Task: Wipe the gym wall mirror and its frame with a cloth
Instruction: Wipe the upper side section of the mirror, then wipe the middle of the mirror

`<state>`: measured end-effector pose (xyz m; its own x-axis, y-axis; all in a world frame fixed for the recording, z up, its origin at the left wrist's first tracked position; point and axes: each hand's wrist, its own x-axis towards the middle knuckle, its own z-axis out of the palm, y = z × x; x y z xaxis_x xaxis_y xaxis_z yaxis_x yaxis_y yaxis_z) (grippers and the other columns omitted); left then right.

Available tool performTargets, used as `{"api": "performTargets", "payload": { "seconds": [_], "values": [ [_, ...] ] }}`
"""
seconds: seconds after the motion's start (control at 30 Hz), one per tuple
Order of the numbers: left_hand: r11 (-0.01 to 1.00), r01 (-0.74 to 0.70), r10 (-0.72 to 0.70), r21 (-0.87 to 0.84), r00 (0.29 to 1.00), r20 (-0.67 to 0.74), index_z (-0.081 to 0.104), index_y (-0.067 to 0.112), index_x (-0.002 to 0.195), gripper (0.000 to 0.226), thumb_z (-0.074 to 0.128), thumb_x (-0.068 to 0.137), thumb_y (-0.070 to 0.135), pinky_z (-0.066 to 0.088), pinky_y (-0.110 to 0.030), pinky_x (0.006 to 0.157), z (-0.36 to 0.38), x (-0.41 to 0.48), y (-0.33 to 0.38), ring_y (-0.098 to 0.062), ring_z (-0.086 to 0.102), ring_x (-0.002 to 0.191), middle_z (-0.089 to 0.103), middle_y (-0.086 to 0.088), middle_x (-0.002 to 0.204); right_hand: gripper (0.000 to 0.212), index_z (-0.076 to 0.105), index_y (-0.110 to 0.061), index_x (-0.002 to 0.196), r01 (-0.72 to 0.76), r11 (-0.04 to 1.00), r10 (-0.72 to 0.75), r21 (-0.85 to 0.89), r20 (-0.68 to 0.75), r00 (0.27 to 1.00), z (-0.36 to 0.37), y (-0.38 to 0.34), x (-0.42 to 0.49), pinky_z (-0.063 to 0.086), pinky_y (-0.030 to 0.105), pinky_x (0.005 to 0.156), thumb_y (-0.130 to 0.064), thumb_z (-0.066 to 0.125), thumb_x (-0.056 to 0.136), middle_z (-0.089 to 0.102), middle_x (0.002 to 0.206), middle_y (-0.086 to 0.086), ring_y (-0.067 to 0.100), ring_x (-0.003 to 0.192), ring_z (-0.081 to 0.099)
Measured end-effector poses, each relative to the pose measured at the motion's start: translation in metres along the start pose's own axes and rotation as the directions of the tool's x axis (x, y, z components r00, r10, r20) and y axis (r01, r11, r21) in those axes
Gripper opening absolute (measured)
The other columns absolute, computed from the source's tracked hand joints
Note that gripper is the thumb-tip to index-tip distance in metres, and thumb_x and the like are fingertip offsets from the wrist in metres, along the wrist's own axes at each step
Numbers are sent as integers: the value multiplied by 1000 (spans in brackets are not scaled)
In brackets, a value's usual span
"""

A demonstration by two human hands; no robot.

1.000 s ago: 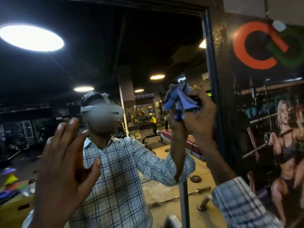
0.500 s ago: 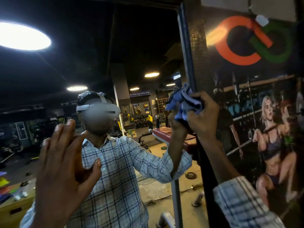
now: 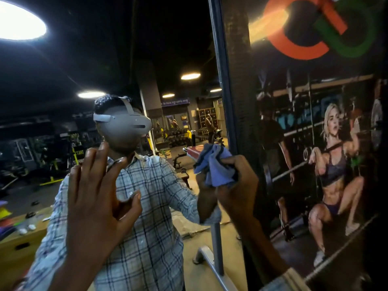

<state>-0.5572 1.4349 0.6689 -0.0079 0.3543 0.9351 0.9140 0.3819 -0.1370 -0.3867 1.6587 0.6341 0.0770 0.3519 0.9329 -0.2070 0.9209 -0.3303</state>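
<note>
Right hand [image 3: 237, 185] with blue cloth [image 3: 214, 166] has slid lower along mirror [image 3: 147, 49] frame [image 3: 222, 70], fingers clamped on cloth at the right edge. Left hand [image 3: 94, 198] raised, fingers spread apart, before glass. Dark gym reflected; 1 poster [image 3: 325, 143] on wall right.

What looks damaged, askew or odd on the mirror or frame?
Nothing stands out. The mirror shows no visible crack, the frame runs straight, and the right hand grips the blue cloth beside it.
</note>
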Motion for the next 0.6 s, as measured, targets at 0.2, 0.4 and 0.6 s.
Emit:
{"api": "performTargets", "payload": {
  "seconds": [0.2, 0.4, 0.6],
  "values": [
    [999, 30, -30, -20, 1000, 4, 55, 7, 145, 68, 68, 85, 36, 3, -49, 130, 2, -2, 8, -29, 11, 161, 18, -9, 173, 26, 59, -23, 89, -108, 989, 89, 105, 166, 982, 8, 0, -38, 42, 5, 79, -5, 78, 89, 57, 93, -19, -14, 90, 58],
    [991, 65, -60, -117, 997, 47, 53, 8, 146, 65, 63, 89, 35, 5, -44, 130, 7, -11, 27, -30, 7, 162, 14, -8, 174, 18, 64, -2, 89, -245, 944, 201, 220, 205, 958, 1, -4, -36, 47, 18, 74, -9, 81, 88, 62, 89, 5, 4, 82, 62],
    [909, 105, -32, -404, 983, 183, 63, 15, 137, 50, 69, 91, 34, 45, -48, 115, -2, -36, 70, -24, 37, 152, 42, 1, 162, 21, 66, -8, 100, -471, 807, 402, 357, 253, 880, -19, -30, -62, 52, 18, 66, 9, 72, 89, 73, 86, -5, 5, 75, 70]
  ]
}}
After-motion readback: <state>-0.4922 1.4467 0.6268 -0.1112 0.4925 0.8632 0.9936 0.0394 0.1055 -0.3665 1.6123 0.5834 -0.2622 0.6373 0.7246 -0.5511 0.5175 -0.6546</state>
